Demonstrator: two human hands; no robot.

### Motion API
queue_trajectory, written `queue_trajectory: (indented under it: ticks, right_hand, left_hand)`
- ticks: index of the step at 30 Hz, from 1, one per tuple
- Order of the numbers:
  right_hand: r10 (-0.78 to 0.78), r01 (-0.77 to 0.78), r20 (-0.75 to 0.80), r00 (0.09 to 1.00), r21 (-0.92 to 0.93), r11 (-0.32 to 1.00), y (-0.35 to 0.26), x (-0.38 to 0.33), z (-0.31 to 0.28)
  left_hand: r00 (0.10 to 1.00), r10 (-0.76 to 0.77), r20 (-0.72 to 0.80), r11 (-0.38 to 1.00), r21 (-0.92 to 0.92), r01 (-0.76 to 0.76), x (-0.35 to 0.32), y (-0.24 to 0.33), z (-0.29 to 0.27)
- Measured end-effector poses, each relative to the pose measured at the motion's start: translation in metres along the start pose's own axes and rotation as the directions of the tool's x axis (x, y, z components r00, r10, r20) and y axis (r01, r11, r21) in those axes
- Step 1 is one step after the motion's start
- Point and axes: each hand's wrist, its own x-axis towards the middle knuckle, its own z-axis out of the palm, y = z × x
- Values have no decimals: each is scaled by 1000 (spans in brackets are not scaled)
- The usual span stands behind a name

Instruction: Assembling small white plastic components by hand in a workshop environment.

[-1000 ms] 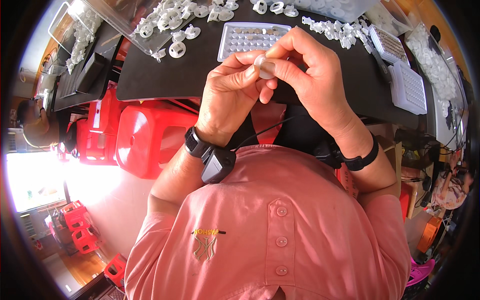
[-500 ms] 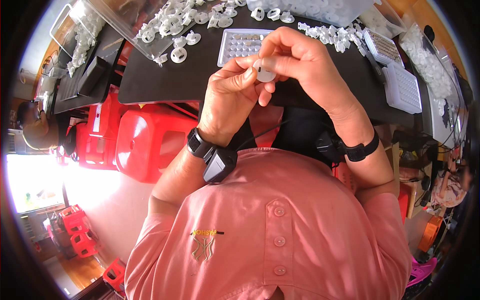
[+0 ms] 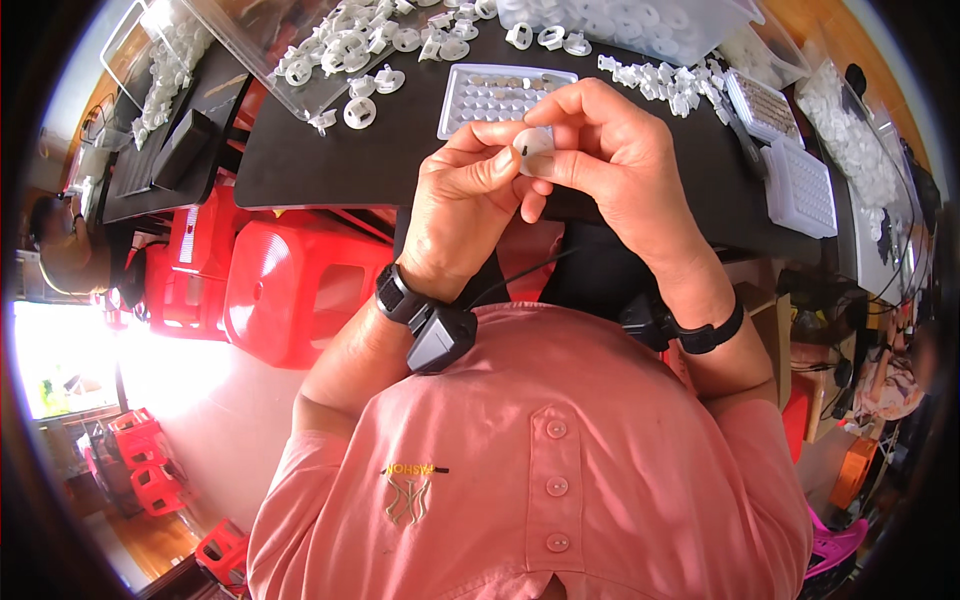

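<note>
Between both hands, above the table's front edge, is a small round white plastic disc [image 3: 534, 146] with a dark slot in its face. My left hand [image 3: 465, 185] pinches its left side between thumb and fingers. From the right, my right hand [image 3: 610, 150] grips the same disc, its thumb lying along the lower right edge. Just beyond my hands lies a white plastic tray [image 3: 452, 110] with rows of round pockets; small metallic pieces sit in its far row. Whatever lies behind the disc is hidden by my fingers.
Loose white plastic parts [image 3: 345, 45] lie heaped at the far left of the dark table [image 3: 310, 165]. Smaller white pieces [image 3: 675, 85] are at the far right, near a clear bin [image 3: 630, 25] and a stacked white tray [image 3: 800, 185]. A red stool [image 3: 290, 290] stands below the table's left side.
The disc has turned in my fingers and shifted slightly right. My right thumb has moved down from its upper part to its lower right edge.
</note>
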Motion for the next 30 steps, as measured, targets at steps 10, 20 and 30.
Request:
queue_trajectory:
  ticks: [10, 20, 30]
  right_hand:
    - [63, -42, 118, 991, -178, 983, -20, 5, -5]
    - [-241, 120, -93, 966, -664, 738, -79, 163, -121]
    - [138, 225, 254, 957, -955, 192, -1, 139, -25]
  left_hand:
    - [1000, 3, -12, 1000, -11, -3, -6, 4, 4]
    - [993, 120, -4, 971, 207, -117, -15, 46, 2]
    - [949, 172, -262, 956, 276, -97, -22, 67, -19]
